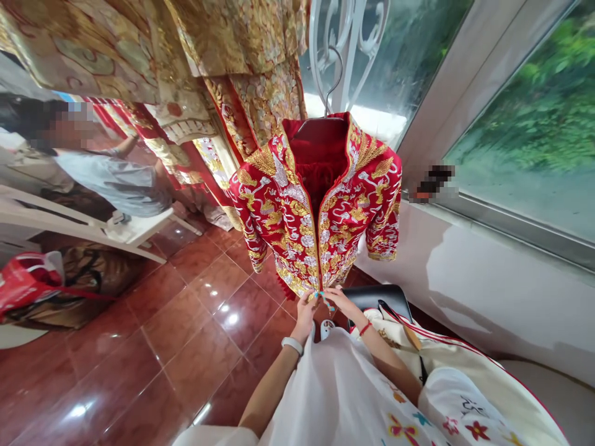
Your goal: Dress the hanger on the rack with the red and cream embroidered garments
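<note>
A red jacket (pixel 297 217) with dense gold and silver embroidery hangs in front of me, its collar and upper front parted. A metal hanger (pixel 335 80) inside its shoulders hooks onto white scrolled ironwork. Down at the hem, where the two front edges come together, my left hand (pixel 305 310) pinches the left edge. My right hand (pixel 344 303) pinches the other edge right beside it. The fingertips, with turquoise nails, nearly touch. Whatever small fastening may lie between them is too small to make out.
Gold-embroidered garments (pixel 134 56) hang at upper left. Behind them a person (pixel 116 179) sits on a white chair (pixel 139 229). A red bag (pixel 28 279) lies at far left. To my right are a black seat (pixel 381 298), a cream garment (pixel 455 347) and a window (pixel 525 142).
</note>
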Motion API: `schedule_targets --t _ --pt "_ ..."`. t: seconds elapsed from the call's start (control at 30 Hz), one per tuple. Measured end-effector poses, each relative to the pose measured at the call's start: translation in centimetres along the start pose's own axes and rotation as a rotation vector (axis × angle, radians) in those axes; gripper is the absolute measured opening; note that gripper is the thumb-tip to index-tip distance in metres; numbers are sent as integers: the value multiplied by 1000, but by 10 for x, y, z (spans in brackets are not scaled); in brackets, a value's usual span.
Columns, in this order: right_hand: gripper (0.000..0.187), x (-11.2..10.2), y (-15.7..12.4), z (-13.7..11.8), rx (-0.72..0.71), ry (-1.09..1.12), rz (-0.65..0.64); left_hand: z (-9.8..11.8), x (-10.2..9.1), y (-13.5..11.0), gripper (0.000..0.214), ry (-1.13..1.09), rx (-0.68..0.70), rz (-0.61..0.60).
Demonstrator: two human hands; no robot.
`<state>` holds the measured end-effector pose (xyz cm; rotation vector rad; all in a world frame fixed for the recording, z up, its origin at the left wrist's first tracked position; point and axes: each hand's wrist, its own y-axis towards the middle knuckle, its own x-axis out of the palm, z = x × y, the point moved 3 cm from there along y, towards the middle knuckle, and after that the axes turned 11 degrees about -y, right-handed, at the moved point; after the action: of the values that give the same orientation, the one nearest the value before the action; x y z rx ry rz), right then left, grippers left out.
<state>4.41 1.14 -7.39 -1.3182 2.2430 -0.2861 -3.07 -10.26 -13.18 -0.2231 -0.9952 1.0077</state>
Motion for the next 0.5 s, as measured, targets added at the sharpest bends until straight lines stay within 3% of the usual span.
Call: schedule_targets --t 0.3,0.5 --pt "32 3 8 -21 110 299 53 4 14 -5 62 63 23 12" --pt "29 -18 27 -39 91 314 92 6 14 -12 56 192 79 53"
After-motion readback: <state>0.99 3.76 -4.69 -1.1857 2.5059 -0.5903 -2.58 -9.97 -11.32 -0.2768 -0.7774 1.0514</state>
